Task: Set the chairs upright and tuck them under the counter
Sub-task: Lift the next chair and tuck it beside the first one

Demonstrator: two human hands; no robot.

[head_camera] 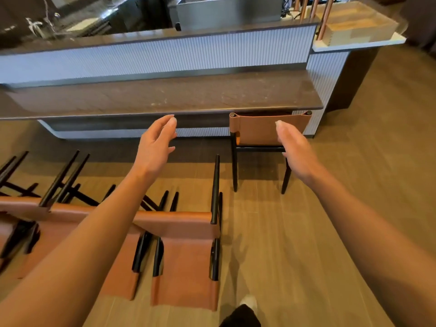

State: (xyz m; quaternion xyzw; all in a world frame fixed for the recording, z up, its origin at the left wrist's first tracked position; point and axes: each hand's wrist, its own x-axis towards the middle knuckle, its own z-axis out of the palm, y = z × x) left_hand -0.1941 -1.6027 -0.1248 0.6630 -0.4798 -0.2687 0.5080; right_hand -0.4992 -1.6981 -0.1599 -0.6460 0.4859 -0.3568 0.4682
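A dark trouser leg and pale shoe [247, 303] stand on the wooden floor [330, 208] at the lower edge. Just left of them, tipped chairs [188, 251] lie on the floor, tan leather backs toward the camera and black legs pointing at the counter [165, 95]. Both arms reach forward: the left hand [155, 145] and right hand [295, 149] are spread open, holding nothing. One upright chair [259, 131] stands tucked under the counter's right end. No readable writing shows.
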